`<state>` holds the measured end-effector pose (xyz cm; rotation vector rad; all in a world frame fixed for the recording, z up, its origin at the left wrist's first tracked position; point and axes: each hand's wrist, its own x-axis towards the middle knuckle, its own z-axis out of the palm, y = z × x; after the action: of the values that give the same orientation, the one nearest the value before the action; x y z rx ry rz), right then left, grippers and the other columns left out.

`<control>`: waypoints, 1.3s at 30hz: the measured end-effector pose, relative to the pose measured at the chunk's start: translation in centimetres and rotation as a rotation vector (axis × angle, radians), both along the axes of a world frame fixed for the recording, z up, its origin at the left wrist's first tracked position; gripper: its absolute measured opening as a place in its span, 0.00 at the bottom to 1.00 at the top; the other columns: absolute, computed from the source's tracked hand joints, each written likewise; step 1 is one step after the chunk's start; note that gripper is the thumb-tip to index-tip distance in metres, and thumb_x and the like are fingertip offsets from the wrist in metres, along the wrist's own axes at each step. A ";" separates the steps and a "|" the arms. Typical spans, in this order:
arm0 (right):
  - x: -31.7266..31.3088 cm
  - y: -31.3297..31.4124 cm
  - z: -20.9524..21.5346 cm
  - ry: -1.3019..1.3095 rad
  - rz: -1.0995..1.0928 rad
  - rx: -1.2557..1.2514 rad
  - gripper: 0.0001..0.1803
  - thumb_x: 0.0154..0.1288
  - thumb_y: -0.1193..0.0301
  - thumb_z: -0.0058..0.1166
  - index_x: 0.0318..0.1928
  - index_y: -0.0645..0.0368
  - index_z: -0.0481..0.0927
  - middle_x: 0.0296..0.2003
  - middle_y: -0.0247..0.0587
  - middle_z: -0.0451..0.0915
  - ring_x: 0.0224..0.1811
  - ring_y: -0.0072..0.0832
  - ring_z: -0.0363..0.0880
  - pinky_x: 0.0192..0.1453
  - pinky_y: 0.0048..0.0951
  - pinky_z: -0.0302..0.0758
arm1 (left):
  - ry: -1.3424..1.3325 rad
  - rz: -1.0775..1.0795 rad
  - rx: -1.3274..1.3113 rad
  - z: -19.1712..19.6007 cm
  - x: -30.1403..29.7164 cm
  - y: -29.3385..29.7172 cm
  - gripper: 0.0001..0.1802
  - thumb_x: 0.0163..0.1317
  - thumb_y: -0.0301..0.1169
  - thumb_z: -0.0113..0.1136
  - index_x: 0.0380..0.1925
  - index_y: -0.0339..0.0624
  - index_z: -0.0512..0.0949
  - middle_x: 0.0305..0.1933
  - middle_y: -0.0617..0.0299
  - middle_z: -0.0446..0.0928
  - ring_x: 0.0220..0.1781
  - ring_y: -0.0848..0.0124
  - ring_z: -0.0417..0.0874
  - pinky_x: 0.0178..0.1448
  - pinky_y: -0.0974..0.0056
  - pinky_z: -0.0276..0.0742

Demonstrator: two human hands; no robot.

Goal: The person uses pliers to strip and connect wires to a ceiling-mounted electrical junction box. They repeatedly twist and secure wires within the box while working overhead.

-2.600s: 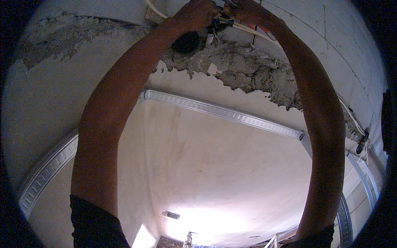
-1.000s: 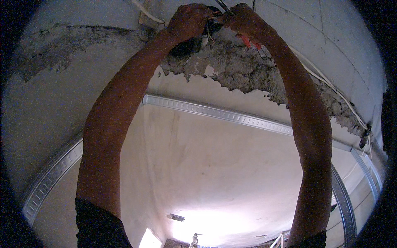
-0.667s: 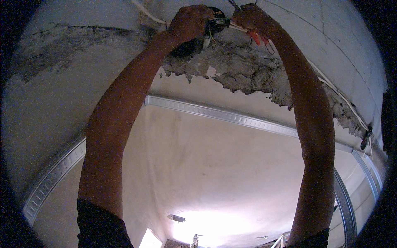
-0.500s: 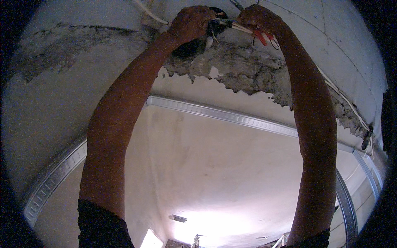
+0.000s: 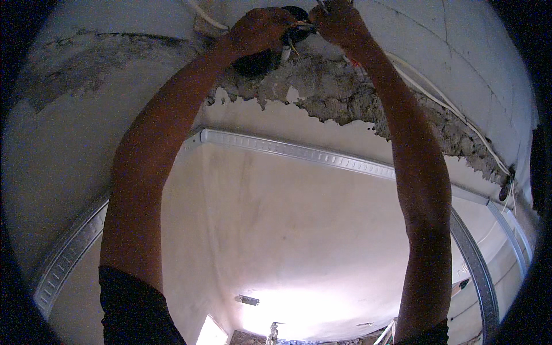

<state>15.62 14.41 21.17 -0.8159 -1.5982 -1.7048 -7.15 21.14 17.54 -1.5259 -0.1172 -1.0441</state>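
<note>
Both my arms reach up to a round black junction box (image 5: 261, 57) set in a broken strip of plaster. My left hand (image 5: 260, 27) is closed at the box mouth, pinching thin wires (image 5: 294, 35) that stick out of it. My right hand (image 5: 339, 23) is closed just to the right, touching the same wires. It grips a red-handled tool, of which only a sliver of red (image 5: 353, 60) shows behind the wrist. The wire ends between the two hands are mostly hidden by my fingers.
A white cable (image 5: 443, 100) runs right from the box along a rough chased groove (image 5: 368, 103). A metal profile track (image 5: 299, 150) crosses the surface below and curves down both sides. A bright window opening (image 5: 215, 330) lies at the bottom.
My right hand has closed in toward the left hand at the box. The tool's red handles, plain half a second ago, are now almost hidden behind my wrist.
</note>
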 end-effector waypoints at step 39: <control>-2.0 -3.4 -1.9 0.558 0.388 -0.641 0.21 0.64 0.59 0.61 0.37 0.70 0.85 0.29 0.57 0.83 0.33 0.44 0.85 0.37 0.46 0.80 | 0.246 -0.372 -0.296 0.2 0.4 0.1 0.11 0.62 0.30 0.53 0.42 0.40 0.78 0.37 0.44 0.80 0.42 0.49 0.84 0.43 0.48 0.79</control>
<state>13.61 11.06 19.30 -1.0735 -1.7460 -0.6041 -6.76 21.26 17.78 -1.9848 0.2000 -1.1544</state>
